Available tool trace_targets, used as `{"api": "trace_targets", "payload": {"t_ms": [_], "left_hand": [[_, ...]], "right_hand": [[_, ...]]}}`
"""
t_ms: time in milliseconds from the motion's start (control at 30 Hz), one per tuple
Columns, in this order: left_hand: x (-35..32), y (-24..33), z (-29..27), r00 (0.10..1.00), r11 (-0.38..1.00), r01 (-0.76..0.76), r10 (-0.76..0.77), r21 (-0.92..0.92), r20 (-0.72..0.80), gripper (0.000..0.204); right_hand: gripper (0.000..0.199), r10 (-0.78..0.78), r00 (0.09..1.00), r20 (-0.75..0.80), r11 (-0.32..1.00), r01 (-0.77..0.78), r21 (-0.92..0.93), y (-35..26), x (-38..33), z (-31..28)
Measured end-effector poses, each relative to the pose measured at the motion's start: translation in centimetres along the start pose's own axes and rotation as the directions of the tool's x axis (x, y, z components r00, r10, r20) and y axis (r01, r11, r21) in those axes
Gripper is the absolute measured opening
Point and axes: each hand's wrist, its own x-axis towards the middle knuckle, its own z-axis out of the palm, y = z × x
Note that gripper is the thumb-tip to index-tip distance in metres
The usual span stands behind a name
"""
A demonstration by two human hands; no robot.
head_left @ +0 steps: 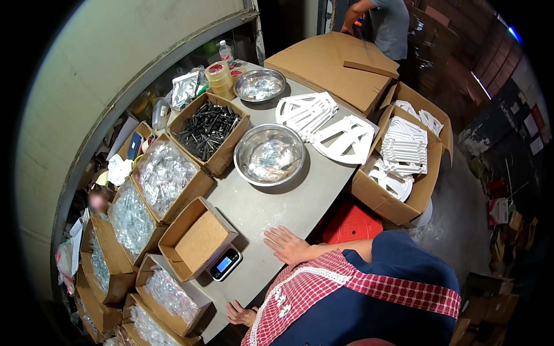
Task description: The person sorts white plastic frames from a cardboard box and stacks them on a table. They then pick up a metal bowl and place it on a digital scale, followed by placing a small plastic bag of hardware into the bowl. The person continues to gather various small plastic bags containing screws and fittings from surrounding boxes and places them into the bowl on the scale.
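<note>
My right hand (285, 244) lies flat on the grey table (277, 210) near its edge, fingers spread and holding nothing. Lower down, my left hand (241, 314) rests at the same edge, its fingers apart and also without any object. Between my hands and the row of boxes is a small digital scale (225, 264) with a lit blue display. Beside it is an open cardboard box (196, 241) with a bare bottom; whether it rests on the scale I cannot tell. A steel bowl (269, 154) farther off holds clear plastic packets.
Boxes of clear plastic bags (165, 172) line the left side, near a box of black parts (209, 128). Farther back stand a second steel bowl (259, 85), tape rolls (219, 79) and white fan-shaped pieces (344, 140). A red stool (351, 225) stands below; another person (388, 29) works behind.
</note>
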Motion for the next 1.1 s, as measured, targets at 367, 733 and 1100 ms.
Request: {"api": "trace_targets", "payload": {"t_ms": [367, 733, 1100], "left_hand": [[-0.5, -0.38, 0.27, 0.998, 0.999, -0.035, 0.036, -0.018, 0.047, 0.067], [-0.33, -0.28, 0.53, 0.999, 0.999, -0.04, 0.04, 0.012, 0.004, 0.061], [-0.6, -0.34, 0.28, 0.999, 0.999, -0.017, 0.019, -0.032, 0.05, 0.067]], "right_hand": [[0.062, 0.006, 1.0, 0.016, 1.0, -0.005, -0.002, 0.0, 0.13, -0.16], [0.062, 0.003, 1.0, 0.007, 1.0, -0.002, -0.02, 0.03, 0.11, -0.02], [0.06, 0.0, 1.0, 0.005, 1.0, 0.0, -0.018, -0.05, 0.11, -0.05]]}}
